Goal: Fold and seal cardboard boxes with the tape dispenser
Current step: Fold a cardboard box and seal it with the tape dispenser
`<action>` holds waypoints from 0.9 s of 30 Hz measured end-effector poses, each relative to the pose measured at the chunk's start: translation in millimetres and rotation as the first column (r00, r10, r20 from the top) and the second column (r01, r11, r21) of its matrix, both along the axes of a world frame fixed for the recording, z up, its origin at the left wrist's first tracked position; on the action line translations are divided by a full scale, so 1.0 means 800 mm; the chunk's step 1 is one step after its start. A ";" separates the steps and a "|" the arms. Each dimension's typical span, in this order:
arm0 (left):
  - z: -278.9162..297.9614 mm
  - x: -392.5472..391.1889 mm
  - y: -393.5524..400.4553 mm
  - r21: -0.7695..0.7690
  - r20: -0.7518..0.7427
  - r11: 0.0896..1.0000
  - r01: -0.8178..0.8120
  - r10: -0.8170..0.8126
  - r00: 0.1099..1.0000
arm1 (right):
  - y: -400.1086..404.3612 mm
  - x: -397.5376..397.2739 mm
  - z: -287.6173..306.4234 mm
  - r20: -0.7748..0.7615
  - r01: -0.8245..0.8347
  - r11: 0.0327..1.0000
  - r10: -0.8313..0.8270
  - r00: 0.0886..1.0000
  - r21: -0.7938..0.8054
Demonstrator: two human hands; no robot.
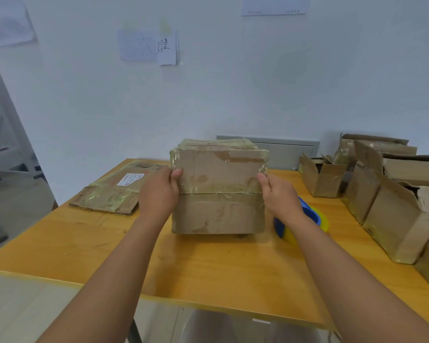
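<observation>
Head view: 1 cardboard box (218,191) stands mid-counter (208,266), flaps closed, its seam facing the camera already taped. The left hand (157,191) and right hand (279,196) each have their grip clasped on a side edge. The tape dispenser (305,224) lies just right. Open boxes (391,194) and a flattened box (114,191) await, so most work likely remains.

Plain packing room or small office back room. Bare white wall (233,90) with taped-up paper notes (148,47), one bearing handwritten character. Orange wooden counter (208,268) pushed against wall. Worn, tape-covered cardboard boxes (394,194) heaped at right edge, flattened box (114,191) with shipping label at left, blue and yellow tape dispenser (315,219) lying among them. Grey panel (282,147) low on wall behind.
</observation>
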State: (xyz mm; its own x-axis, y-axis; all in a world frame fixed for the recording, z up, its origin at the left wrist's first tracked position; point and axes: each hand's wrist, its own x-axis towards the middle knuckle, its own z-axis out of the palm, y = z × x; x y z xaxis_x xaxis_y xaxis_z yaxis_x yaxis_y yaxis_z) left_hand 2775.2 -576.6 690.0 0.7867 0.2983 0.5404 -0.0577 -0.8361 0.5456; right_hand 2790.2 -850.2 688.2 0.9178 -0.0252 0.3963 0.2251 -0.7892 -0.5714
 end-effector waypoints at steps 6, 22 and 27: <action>0.004 -0.009 0.004 -0.029 -0.034 0.999 0.044 -0.045 0.998 | -0.017 -0.011 0.017 -0.060 -0.100 0.994 0.097 0.993 -0.048; 0.032 -0.033 0.002 -0.156 0.057 0.983 0.099 -0.091 0.994 | -0.001 -0.040 0.055 0.036 -0.135 0.986 0.132 0.991 0.093; 0.031 -0.031 -0.001 -0.211 0.084 0.970 0.117 -0.101 0.991 | 0.008 -0.047 0.049 0.058 -0.121 0.972 0.112 0.992 0.201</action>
